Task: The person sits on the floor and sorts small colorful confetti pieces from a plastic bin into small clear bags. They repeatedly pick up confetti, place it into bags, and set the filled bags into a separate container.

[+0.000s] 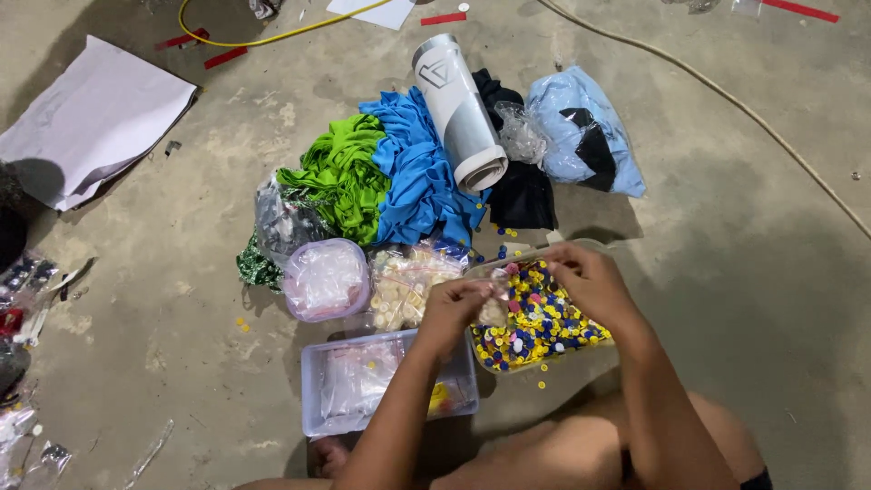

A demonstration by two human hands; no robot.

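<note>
Bare knees and forearms filled the bottom of the view, the person sitting on the concrete floor (744, 272). Both hands met above a clear tray of mixed buttons (535, 322), yellow, blue, pink and white. The left hand (458, 304) was curled, its fingers pinched on a small clear packet (494, 304) holding pale pieces; the right hand (585, 277) was also closed, its fingertips gripping the top edge of the same packet. That packet hung just over the tray's left part.

Beside the left forearm lay a clear plastic box (331, 413) with plastic bags inside. Behind it sat a round lilac tub (325, 279) stuffed with clear bags, and next to that a bag of pale buttons (404, 286). Farther back lay a heap of cloth, green (345, 172) and blue (417, 172), with a rolled white sheet (458, 109) lying across it and a light blue bag (585, 132) to its right. A few loose buttons were scattered on the floor near the tray. White paper sheets (91, 118) lay far off to the left.
</note>
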